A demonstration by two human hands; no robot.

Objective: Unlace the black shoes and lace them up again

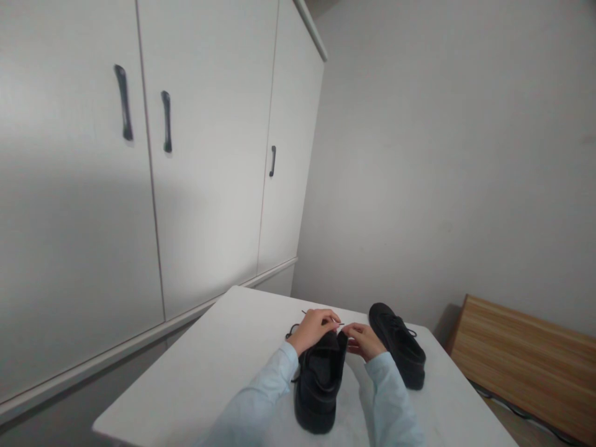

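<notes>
A black lace-up shoe (317, 397) sits on the white table in front of me, heel toward me and its opening facing up. My left hand (313, 329) is over the front of this shoe, thumb and fingers pinched on a dark shoelace (342, 324) whose short end sticks out to the right. Loose lace also shows left of that hand. On the shoe's right side, my right hand (364, 340) has its fingers closed at the raised edge of the lacing flap. Both hands hide most of the eyelets. A second black shoe (404, 351), laced, stands to the right.
The white table (223, 347) has its far edge near the grey wall. White cabinet doors (209, 186) with dark handles rise along the left. A wood-grain panel (526, 360) is at the right, beyond the table, with dark cables below it.
</notes>
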